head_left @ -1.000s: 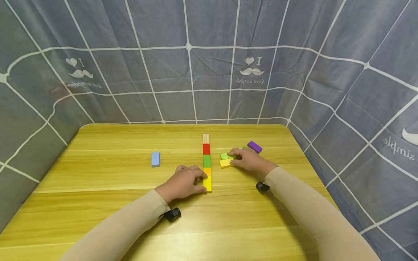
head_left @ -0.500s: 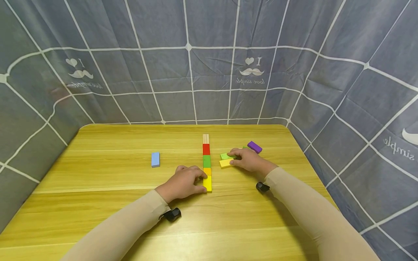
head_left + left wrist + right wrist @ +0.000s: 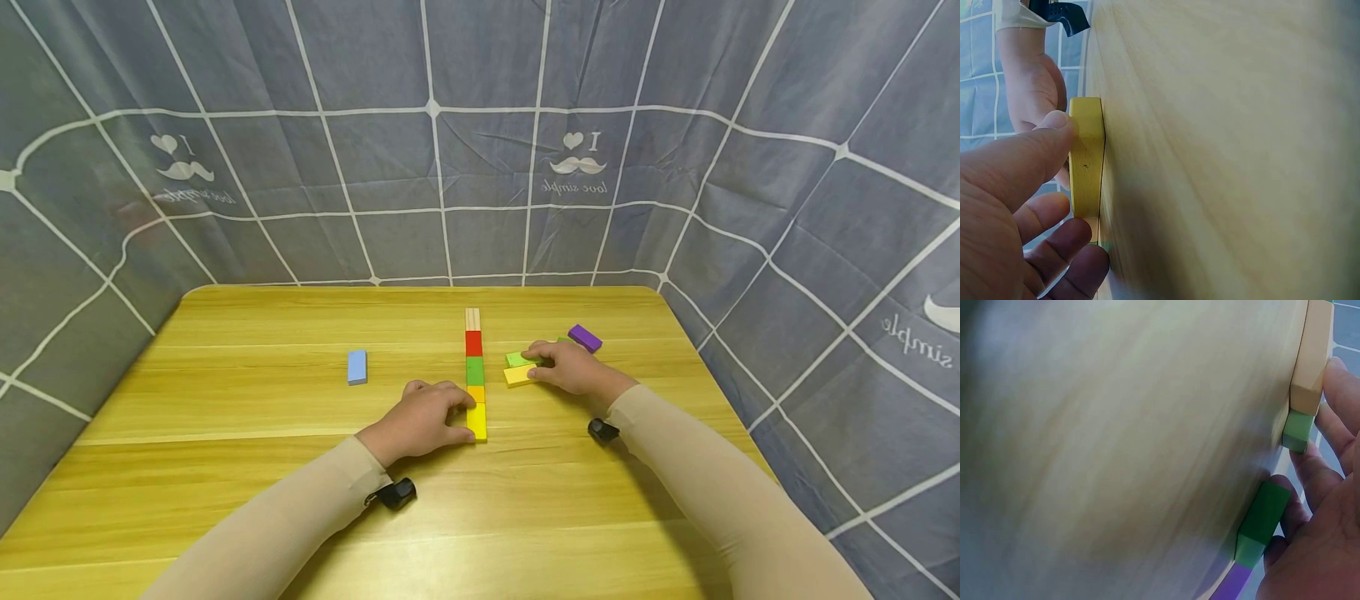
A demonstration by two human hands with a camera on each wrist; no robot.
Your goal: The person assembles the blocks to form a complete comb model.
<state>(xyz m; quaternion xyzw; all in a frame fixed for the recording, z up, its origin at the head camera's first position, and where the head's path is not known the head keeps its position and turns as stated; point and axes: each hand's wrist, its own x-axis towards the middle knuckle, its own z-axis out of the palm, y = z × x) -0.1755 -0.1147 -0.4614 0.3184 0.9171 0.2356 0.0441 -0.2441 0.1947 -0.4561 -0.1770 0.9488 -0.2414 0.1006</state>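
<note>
My left hand [image 3: 422, 421] pinches the yellow block [image 3: 480, 423] at the near end of a straight row on the table. Its thumb meets the block's near end, and a finger reaches its far end. Beyond it in the row lie an orange block [image 3: 476, 393], a green block [image 3: 475, 371], a red block [image 3: 473, 342] and a plain wood piece [image 3: 472, 318]. My right hand [image 3: 572, 368] rests with loosely bent fingers over loose blocks. Its thumb touches a second yellow block [image 3: 516, 377], its fingers a light green block [image 3: 516, 360]. A dark green block [image 3: 1264, 512] sits beside its outer fingers.
A purple block [image 3: 585, 337] lies beyond my right hand, close to the dark green one. A light blue block [image 3: 357, 367] lies alone left of the row. Grey curtains [image 3: 487, 167] with white lines stand behind the wooden table [image 3: 480, 525] and at its sides.
</note>
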